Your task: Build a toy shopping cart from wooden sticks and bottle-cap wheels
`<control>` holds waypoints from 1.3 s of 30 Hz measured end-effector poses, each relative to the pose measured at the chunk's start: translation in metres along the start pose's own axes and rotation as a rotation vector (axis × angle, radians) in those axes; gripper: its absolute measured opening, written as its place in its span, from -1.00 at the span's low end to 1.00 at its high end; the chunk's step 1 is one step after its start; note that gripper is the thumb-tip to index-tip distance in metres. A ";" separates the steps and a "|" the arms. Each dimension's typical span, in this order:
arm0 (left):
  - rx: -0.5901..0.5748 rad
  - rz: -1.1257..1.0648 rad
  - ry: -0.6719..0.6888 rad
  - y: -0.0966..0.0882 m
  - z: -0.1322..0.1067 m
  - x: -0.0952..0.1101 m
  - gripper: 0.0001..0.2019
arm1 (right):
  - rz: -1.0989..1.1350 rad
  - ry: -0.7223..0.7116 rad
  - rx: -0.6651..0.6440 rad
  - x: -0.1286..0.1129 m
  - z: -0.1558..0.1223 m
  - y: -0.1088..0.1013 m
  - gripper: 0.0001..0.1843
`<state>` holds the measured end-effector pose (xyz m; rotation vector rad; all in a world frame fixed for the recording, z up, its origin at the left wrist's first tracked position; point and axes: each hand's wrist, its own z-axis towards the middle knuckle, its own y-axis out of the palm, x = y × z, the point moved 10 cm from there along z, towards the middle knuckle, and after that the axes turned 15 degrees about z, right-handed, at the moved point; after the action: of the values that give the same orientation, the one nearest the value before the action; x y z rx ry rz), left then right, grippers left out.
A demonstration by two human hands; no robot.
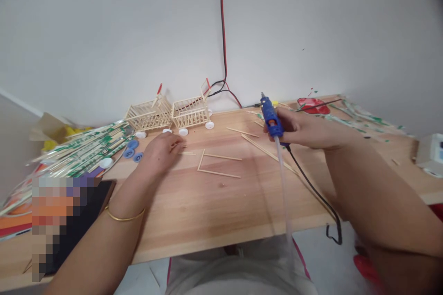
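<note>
My right hand (294, 126) grips a blue hot glue gun (268, 110), its nozzle tilted up and away from me. A long translucent glue stick (282, 179) trails out of its back end. Low over the table, my left hand (164, 150) has its fingers curled together at the end of a short wooden stick (188, 153); the fingertips are partly hidden. Just right of it, three thin sticks form a three-sided frame (200, 161) lying flat. Two small stick-built carts with white wheels, a left cart (147, 115) and a right cart (190, 113), stand behind my left hand.
Bundled sticks in printed wrappers (86, 147) and blue bottle caps (129, 152) lie left, near a dark tablet-like slab (83, 221). Loose sticks (263, 147) rest mid-table. The glue gun's black cord (311, 184) loops over the front edge. Red plastic (313, 106) and wrapper scraps lie back right.
</note>
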<state>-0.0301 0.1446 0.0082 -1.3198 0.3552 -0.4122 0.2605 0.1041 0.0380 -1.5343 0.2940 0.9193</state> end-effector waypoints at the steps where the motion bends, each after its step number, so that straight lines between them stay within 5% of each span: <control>1: 0.002 0.002 0.003 0.000 0.000 0.000 -0.68 | 0.072 0.019 -0.026 0.003 -0.001 0.007 -0.76; 10: -0.032 -0.007 -0.004 0.003 0.000 -0.004 -0.71 | 0.061 0.112 -0.203 0.013 -0.029 0.063 -0.82; 18: -0.025 -0.060 0.075 0.000 -0.004 0.020 -0.77 | -0.305 0.208 0.003 0.042 0.010 0.023 -0.84; 23: -0.071 -0.045 0.240 -0.003 -0.012 0.056 -0.84 | -0.305 0.145 0.115 0.022 0.013 0.017 -0.84; 27: -0.185 -0.036 0.276 0.004 -0.018 0.064 -0.84 | -0.283 0.057 -0.040 0.006 0.005 0.041 -0.83; 33: -0.334 -0.024 0.236 0.015 -0.023 0.067 -0.87 | -0.218 0.043 -0.316 0.016 -0.002 0.068 -0.77; 39: -0.377 -0.036 0.197 0.018 -0.023 0.068 -0.85 | -0.287 0.104 -0.429 0.031 0.005 0.066 -0.76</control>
<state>0.0197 0.0957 -0.0156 -1.6589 0.5958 -0.5251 0.2350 0.1055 -0.0302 -1.9621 -0.0585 0.7028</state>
